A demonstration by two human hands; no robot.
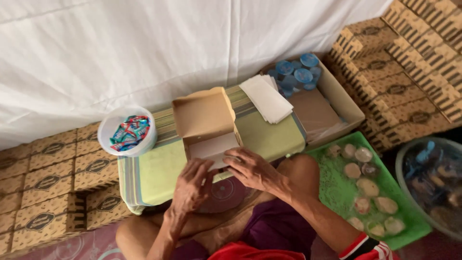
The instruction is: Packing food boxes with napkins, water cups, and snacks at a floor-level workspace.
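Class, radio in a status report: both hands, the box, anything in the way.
Left hand and right hand both on open cardboard box, near edge. White paper liner inside. Sweets tub left, napkin stack right, both apart.

A round white tub (126, 131) of wrapped sweets in blue, red and green sits on a striped green cloth (151, 173), beside a stack of white paper sheets (267, 98). An open cardboard carton (337, 103) behind holds blue-lidded cups (296, 74). A green tray (337, 192) of wrapped round cakes lies to the right, with stacks of patterned brown boxes (399, 72) along a white sheet (144, 43).
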